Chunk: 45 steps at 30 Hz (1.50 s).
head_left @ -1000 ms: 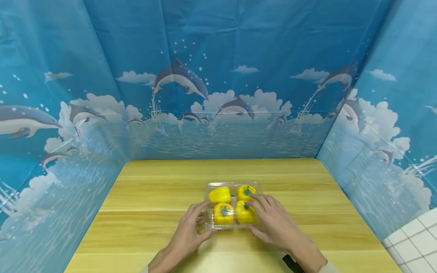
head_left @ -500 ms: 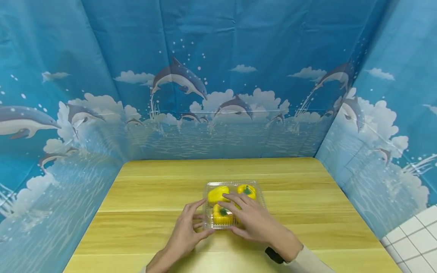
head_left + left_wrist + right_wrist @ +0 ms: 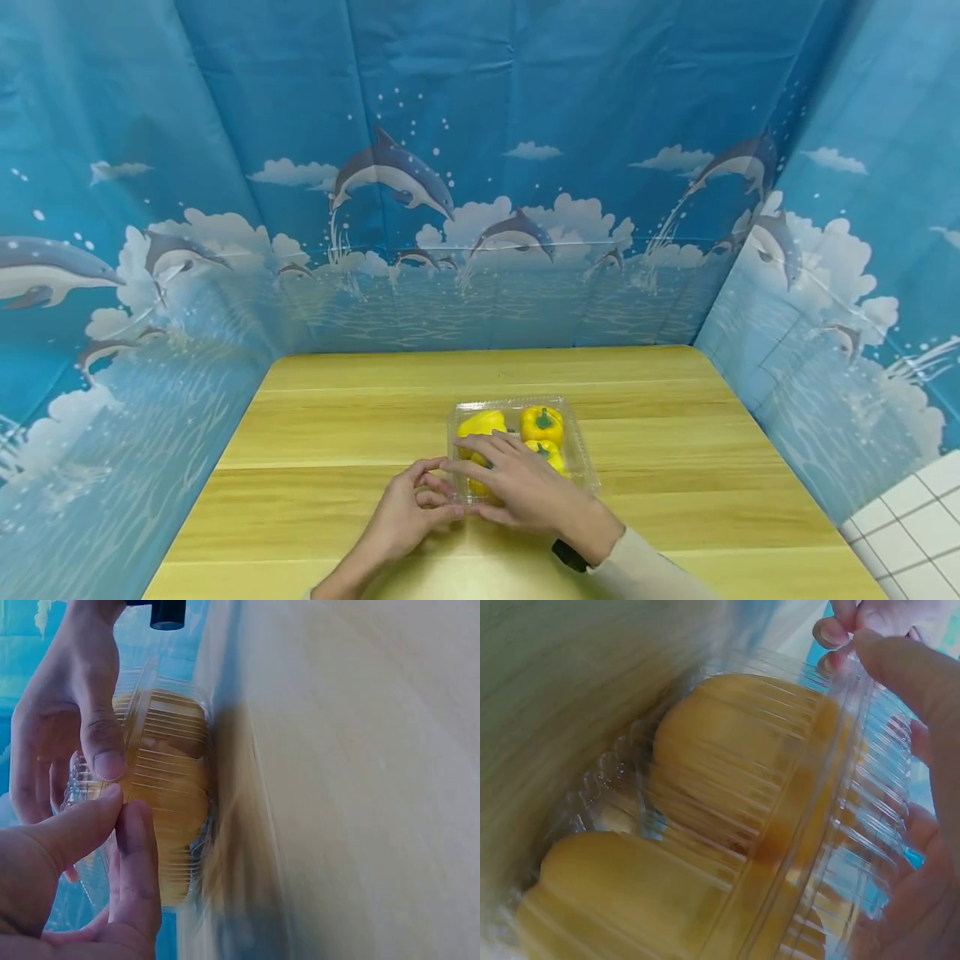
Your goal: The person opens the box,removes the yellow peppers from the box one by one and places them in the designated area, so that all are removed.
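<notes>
Lower middle of frame: left hand [image 3: 405,512] pinching lower-left corner of clear box [image 3: 579,457]; right hand [image 3: 521,487], fingers spread wide over top; yellow peppers [image 3: 542,427] inside, worktop [image 3: 307,492] beneath.

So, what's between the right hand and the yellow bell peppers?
The clear plastic clamshell lid lies between the right hand and yellow bell peppers, as the right wrist view shows.

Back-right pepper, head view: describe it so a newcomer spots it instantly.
On the wooden table is a clear plastic box. In its far right corner, beyond the right hand, is the yellow pepper: the only one no hand covers, its green stem showing.
</notes>
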Tool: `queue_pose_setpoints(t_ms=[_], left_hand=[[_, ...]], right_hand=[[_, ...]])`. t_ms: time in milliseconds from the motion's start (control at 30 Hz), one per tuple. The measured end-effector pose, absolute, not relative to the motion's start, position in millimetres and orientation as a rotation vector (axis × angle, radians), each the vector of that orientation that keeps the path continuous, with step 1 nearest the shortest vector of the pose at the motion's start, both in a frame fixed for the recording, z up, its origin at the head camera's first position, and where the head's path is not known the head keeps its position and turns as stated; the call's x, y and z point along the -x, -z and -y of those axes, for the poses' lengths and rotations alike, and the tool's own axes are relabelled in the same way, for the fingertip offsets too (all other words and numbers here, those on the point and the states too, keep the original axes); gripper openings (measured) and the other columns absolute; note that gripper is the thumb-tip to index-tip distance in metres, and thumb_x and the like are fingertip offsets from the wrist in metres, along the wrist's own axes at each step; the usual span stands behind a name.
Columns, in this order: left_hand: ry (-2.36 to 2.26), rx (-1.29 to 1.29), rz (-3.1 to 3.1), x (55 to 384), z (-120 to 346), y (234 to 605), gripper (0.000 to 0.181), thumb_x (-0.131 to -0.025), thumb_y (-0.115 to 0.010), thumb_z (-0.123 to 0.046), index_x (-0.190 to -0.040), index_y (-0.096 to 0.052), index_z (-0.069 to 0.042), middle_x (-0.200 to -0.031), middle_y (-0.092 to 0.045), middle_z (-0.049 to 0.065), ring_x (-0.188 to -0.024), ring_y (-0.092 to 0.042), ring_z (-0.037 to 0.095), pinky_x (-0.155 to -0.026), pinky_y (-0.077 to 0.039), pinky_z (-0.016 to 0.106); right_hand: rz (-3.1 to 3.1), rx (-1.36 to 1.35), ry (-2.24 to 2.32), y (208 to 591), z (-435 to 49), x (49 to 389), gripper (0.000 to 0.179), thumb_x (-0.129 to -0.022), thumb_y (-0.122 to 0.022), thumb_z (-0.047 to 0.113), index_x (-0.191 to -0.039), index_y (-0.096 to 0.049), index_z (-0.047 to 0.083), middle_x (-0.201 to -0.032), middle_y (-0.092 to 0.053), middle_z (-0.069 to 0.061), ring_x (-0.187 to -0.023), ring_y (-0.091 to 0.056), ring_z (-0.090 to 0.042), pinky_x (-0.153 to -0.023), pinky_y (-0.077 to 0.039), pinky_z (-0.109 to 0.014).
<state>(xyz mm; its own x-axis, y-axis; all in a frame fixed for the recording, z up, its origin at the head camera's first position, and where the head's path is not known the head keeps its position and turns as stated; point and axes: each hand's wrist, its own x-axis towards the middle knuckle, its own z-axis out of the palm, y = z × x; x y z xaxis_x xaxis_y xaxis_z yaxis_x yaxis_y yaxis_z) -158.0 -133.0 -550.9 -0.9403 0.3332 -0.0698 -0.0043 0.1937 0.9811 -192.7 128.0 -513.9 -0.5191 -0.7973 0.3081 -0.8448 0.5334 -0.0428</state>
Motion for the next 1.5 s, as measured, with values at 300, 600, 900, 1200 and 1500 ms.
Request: queue_pose_setpoints(t_ms=[300, 600, 900, 1200, 1500], left_hand=[[-1.861, -0.257, -1.986, 159.4, 141.2, 553.5, 0.066, -0.104, -0.087, -0.012, -0.159, -0.054, 0.005, -0.132, -0.08, 0.017, -0.115, -0.084, 0.03, -0.105, -0.072, 0.044], [-2.009, -0.133, -1.661, 156.9, 137.6, 552.5, 0.051, -0.108, -0.076, 0.001, -0.153, -0.053, 0.003, -0.129, -0.083, 0.025, -0.114, -0.088, 0.03, -0.108, -0.072, 0.039], [-2.023, -0.077, -1.655, 154.5, 130.0, 553.7, 0.038, -0.108, -0.076, -0.001, -0.143, -0.059, -0.001, -0.124, -0.086, 0.026, -0.107, -0.088, 0.023, -0.103, -0.073, 0.034], [-1.974, -0.081, -1.709, 154.0, 126.9, 552.6, 0.037, -0.107, -0.075, -0.001, -0.141, -0.059, -0.003, -0.119, -0.086, 0.019, -0.103, -0.086, 0.022, -0.103, -0.073, 0.035], [-1.919, -0.072, -1.762, 155.5, 130.8, 553.9, 0.04, -0.108, -0.077, -0.003, -0.143, -0.058, 0.0, -0.115, -0.086, 0.017, -0.102, -0.087, 0.024, -0.103, -0.073, 0.039]], right_hand=[[2.486, -1.381, -0.222, 514.8, -129.3, 190.2, 0.053, -0.106, -0.086, 0.046, -0.157, -0.073, 0.042, -0.174, -0.06, -0.007, -0.15, -0.065, -0.029, -0.12, -0.062, -0.057], [2.409, -1.399, -0.246, 518.6, -131.9, 188.3, 0.028, -0.107, -0.086, 0.043, -0.135, -0.086, 0.043, -0.172, -0.063, -0.012, -0.145, -0.072, -0.034, -0.115, -0.066, -0.059], [2.256, -1.406, -0.247, 523.8, -131.8, 186.8, 0.027, -0.1, -0.096, 0.033, -0.126, -0.09, 0.033, -0.157, -0.072, -0.008, -0.13, -0.078, -0.032, -0.106, -0.07, -0.051], [2.216, -1.377, -0.306, 526.4, -130.6, 183.1, 0.022, -0.098, -0.098, 0.026, -0.113, -0.081, 0.025, -0.148, -0.076, -0.005, -0.128, -0.08, -0.028, -0.106, -0.071, -0.046], [2.205, -1.303, -0.406, 512.6, -127.6, 180.6, 0.025, -0.1, -0.094, 0.018, -0.115, -0.075, 0.023, -0.149, -0.077, -0.006, -0.134, -0.08, -0.03, -0.106, -0.071, -0.047]])
